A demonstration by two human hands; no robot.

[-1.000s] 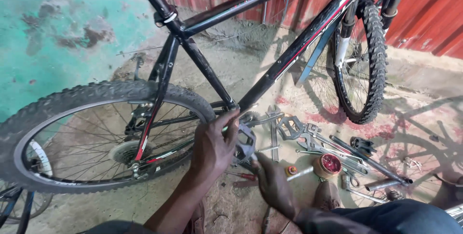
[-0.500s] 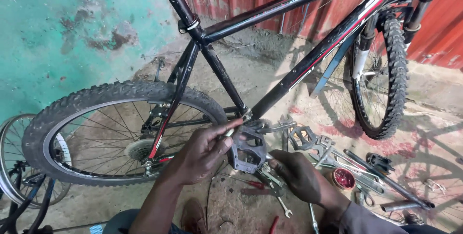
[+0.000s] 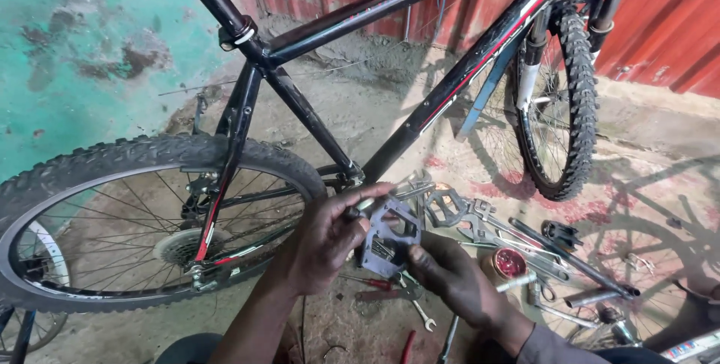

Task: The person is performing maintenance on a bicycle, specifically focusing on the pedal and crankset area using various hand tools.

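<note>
Black tubing with red and white stripes makes up the bicycle frame, which is stood on a dusty concrete floor between a green wall and red metal sheeting. The knobbly rear wheel is seen at the left, the front wheel at the upper right. Spanners, a small red tin and a second pedal are scattered on the ground to the right.

A grey pedal is held just beside the crank area, below the point where the frame tubes meet. It is gripped at its left side by the left hand, whose fingers are curled and pressed together around its edge and axle end. It is steadied from below by the right hand, whose fingers are closed against its lower rim.

The fitting or removal of the pedal at the crank seems to be the step in hand. A square, steady hold on the axle would probably be called for next, and a spanner is lying close by.
</note>
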